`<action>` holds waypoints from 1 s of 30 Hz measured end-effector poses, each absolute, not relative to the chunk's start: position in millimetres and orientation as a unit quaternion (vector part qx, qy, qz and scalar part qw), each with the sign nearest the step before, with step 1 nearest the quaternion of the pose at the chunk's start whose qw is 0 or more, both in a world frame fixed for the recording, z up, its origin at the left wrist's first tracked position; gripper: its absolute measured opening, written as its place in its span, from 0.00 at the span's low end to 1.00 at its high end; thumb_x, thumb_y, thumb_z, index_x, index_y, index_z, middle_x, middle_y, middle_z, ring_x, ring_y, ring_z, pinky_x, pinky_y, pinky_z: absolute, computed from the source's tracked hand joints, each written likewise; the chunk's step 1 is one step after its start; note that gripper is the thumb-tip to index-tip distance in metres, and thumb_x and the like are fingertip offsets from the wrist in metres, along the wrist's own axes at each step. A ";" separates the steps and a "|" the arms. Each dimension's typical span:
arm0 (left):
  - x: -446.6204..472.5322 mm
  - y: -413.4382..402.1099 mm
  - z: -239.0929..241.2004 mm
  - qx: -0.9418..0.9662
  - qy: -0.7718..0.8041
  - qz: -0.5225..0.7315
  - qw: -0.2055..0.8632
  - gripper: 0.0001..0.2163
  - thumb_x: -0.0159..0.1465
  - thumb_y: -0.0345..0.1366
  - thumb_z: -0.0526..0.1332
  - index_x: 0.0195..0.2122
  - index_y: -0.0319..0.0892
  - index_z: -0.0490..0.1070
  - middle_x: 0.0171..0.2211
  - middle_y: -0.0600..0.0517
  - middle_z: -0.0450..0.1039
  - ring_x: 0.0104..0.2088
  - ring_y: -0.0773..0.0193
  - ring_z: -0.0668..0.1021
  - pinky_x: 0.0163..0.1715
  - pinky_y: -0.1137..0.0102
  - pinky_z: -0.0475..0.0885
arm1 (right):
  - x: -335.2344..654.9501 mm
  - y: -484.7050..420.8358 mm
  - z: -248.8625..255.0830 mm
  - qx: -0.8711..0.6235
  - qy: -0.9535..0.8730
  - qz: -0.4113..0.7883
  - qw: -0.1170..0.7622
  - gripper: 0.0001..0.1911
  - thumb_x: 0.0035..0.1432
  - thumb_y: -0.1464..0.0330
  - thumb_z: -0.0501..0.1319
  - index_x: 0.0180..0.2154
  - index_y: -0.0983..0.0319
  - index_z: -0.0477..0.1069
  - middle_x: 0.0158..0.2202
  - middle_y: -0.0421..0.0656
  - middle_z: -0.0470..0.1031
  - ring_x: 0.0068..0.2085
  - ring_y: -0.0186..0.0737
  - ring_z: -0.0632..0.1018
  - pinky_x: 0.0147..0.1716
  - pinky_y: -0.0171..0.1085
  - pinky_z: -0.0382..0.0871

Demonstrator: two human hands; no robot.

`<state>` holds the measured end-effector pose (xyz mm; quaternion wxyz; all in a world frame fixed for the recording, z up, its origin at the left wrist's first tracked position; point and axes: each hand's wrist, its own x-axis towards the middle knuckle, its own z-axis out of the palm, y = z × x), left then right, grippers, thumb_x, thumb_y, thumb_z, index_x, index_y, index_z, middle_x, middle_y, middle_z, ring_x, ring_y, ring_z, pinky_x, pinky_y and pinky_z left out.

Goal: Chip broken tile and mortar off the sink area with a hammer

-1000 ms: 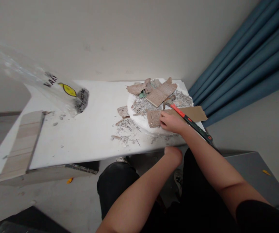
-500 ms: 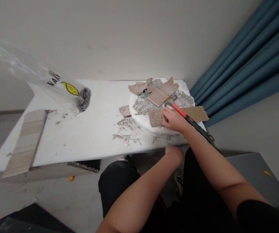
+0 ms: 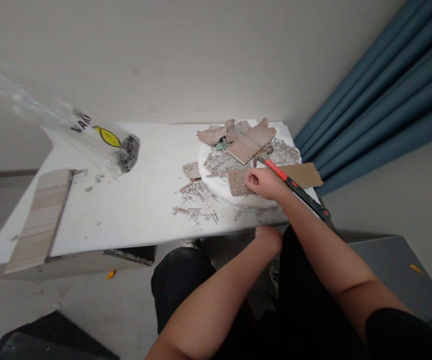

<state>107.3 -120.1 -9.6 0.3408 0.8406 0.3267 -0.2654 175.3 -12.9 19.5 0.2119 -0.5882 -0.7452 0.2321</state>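
Slightly rolled since half a second ago, the right hand (image 3: 267, 184) now shows more of its curled fingers and thumb from above, and it sits a touch farther left over the rough brown piece (image 3: 237, 182); its fingers are drawn together in a loose fist at that piece's right end, though I cannot tell whether they grip anything; the piece lies on the near part of a round white slab (image 3: 221, 193), with a tan strip (image 3: 303, 175) reaching from behind the hand out to the right; just beyond the wrist rests a hammer (image 3: 294, 186), head on the far side, red-and-black handle slanting near and right across the strip; the left hand (image 3: 269, 239) is at the table's near edge, fingers hidden from me, so I cannot tell if they are apart or closed on something; farther off, a larger brown board (image 3: 251, 141) lies over grey rubble (image 3: 221, 164) on the slab; thin nails (image 3: 214, 216) and crumbs litter the white table (image 3: 144, 200) to the left; a clear bag (image 3: 106, 136) stands tilted at the table's far left.
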 end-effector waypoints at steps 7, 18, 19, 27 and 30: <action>107.1 -118.2 -6.7 0.839 0.317 -0.304 0.321 0.20 0.67 0.38 0.62 0.59 0.39 0.71 0.58 0.39 0.73 0.59 0.47 0.74 0.59 0.53 0.69 | 186.7 -14.0 2.1 -0.564 -0.790 0.216 0.101 0.06 0.53 0.75 0.59 0.27 0.60 0.64 0.28 0.41 0.72 0.29 0.35 0.68 0.28 0.34 0.54; 109.6 -117.8 -9.0 0.838 0.313 -0.305 0.327 0.20 0.67 0.38 0.62 0.59 0.39 0.72 0.57 0.38 0.73 0.59 0.48 0.74 0.59 0.54 0.69 | 184.3 -13.3 7.9 -0.542 -0.813 0.199 0.075 0.07 0.52 0.76 0.58 0.27 0.60 0.62 0.31 0.43 0.71 0.31 0.36 0.67 0.30 0.35 0.54; 109.7 -117.7 -9.6 0.838 0.310 -0.307 0.327 0.21 0.66 0.38 0.62 0.59 0.38 0.71 0.58 0.38 0.73 0.59 0.47 0.74 0.60 0.54 0.69 | 184.0 -13.3 8.3 -0.543 -0.813 0.198 0.073 0.07 0.52 0.76 0.58 0.27 0.60 0.62 0.31 0.43 0.71 0.31 0.36 0.67 0.30 0.35 0.54; 107.3 -116.6 -8.5 0.843 0.295 -0.317 0.321 0.23 0.66 0.40 0.62 0.61 0.40 0.70 0.60 0.38 0.71 0.59 0.44 0.73 0.57 0.53 0.72 | 183.7 -13.5 9.3 -0.545 -0.812 0.197 0.067 0.06 0.53 0.76 0.58 0.28 0.60 0.63 0.32 0.44 0.72 0.31 0.37 0.68 0.29 0.35 0.54; 105.6 -117.5 -5.5 0.845 0.290 -0.311 0.323 0.21 0.66 0.38 0.61 0.60 0.39 0.71 0.60 0.38 0.71 0.59 0.44 0.73 0.57 0.52 0.72 | 184.2 -13.6 7.5 -0.542 -0.815 0.189 0.074 0.06 0.53 0.75 0.58 0.28 0.60 0.63 0.32 0.44 0.73 0.31 0.38 0.69 0.30 0.36 0.55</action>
